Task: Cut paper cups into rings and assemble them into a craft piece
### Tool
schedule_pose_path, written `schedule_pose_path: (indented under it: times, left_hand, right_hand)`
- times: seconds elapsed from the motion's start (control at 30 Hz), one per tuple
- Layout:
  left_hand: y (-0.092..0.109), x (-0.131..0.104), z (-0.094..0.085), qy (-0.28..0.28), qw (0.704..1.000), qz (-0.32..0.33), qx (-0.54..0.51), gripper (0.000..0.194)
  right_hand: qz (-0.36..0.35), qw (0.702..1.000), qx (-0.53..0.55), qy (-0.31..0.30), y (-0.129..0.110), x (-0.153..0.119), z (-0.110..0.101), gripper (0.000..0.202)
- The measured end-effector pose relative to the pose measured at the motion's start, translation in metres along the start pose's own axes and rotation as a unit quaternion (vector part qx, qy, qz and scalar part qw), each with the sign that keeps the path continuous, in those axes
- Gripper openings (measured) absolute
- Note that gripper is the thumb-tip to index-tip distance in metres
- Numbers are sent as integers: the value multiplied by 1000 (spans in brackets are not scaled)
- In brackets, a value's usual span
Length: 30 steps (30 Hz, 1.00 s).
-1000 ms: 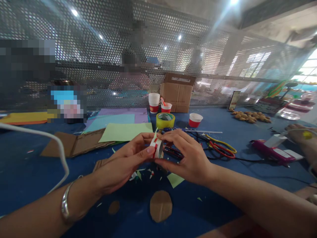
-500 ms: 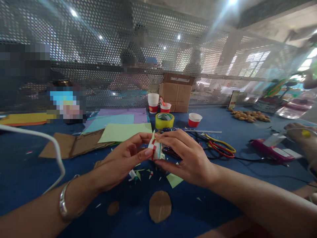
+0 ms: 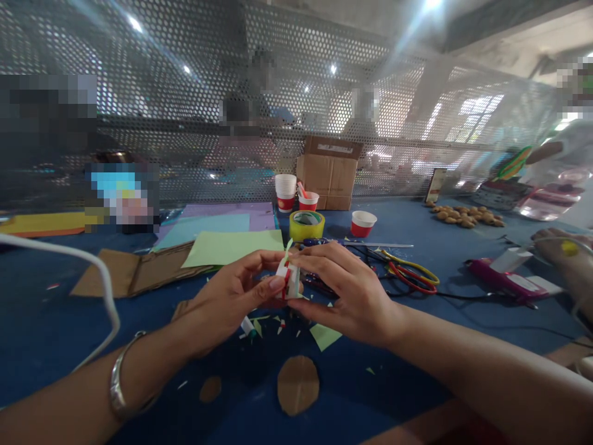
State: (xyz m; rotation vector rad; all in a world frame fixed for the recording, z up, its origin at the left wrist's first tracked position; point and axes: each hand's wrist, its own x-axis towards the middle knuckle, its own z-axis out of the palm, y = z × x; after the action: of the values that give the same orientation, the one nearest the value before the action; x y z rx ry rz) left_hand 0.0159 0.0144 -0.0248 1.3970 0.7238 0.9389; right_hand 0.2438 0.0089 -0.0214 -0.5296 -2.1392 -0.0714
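Between both hands is a small red-and-white paper piece (image 3: 288, 281) with a pale green strip standing up from its top. My left hand (image 3: 245, 281) pinches its left side, thumb in front. On the other side, my right hand (image 3: 349, 290) has its fingers on the top and right edge and its thumb below. The fingers partly cover the piece, so its full shape is hidden. Below the hands lie a scrap of green paper (image 3: 325, 337), small cuttings and a marker-like white stick (image 3: 249, 326). Nearer me is a round cardboard disc (image 3: 298, 385).
Behind the hands stand a yellow tape roll (image 3: 306, 227), a red-and-white paper cup (image 3: 363, 224) and stacked cups (image 3: 286, 192). Coloured paper (image 3: 234, 248) and folded cardboard (image 3: 157, 269) lie left. Cables (image 3: 412, 272) and a magenta device (image 3: 503, 281) lie right, near another person's hand (image 3: 553, 238).
The piece has turned slightly between my fingers, and its green strip stands a little higher. Both hands keep hold of it. The view has shifted slightly.
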Motion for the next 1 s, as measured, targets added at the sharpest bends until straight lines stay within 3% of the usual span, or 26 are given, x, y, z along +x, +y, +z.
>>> schedule_pose_path:
  times: [0.3,0.6,0.8,1.0]
  left_hand:
    - [5,1,1,-15,998,-56,-4,33]
    - [10,2,-3,-31,986,-126,-104,32]
    - [5,5,-5,-45,981,-143,-126,28]
    - [7,4,3,-30,976,-178,-118,28]
  right_hand:
    - [-14,1000,-5,-9,1,-1,0,42]
    - [6,999,32,-13,5,0,-2,47]
    - [136,986,92,26,8,1,-5,22]
    - [288,942,173,2,12,4,1,24]
